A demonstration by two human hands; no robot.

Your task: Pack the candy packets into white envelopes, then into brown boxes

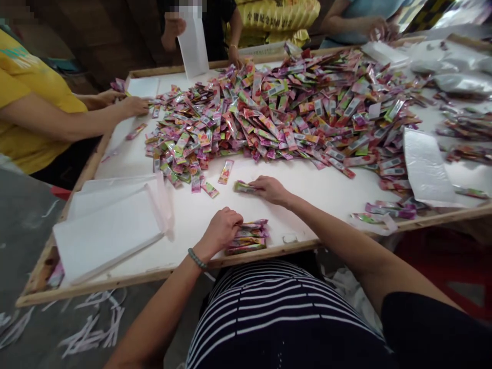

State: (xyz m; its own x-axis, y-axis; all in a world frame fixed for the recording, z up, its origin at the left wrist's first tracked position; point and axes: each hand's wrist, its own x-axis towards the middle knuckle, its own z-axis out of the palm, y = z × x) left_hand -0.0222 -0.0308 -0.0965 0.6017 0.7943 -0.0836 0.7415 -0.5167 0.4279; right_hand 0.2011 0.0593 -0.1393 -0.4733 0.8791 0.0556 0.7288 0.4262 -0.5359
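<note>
1. Step in hand, my read: gathering small printed packets from the big pile (269,118) into a neat bunch at the near edge of the worktop (323,200).
2. Right hand (272,190): fingers closed in a pinch on the right end of a packet (243,187), held low over the worktop between pile and bunch. Might be more than one packet; can't tell.
3. Left hand (223,228): fingers curled over the left end of the bunch (251,240), touching it. Gripping or only steadying it? Can't tell; fingertips are partly hidden.
4. Bunch: several packets lying side by side, long axes roughly left-right, just inside the wooden rim (284,251), in front of the person's body. Exact count not readable.
5. Two loose packets lie between pile and hands: one tilted steeply (226,171), one flatter (209,189). Both untouched.
6. Flat white bags (107,230) lie to the left, apart from both hands.
7. Next move calls for, I'd judge: right hand back toward the bunch, packet turned to match the row, ends squared, left fingers keeping the bunch together.
8. Risk, as I see it: slick wrappers could slide out of line if the left hand lets up.
</note>
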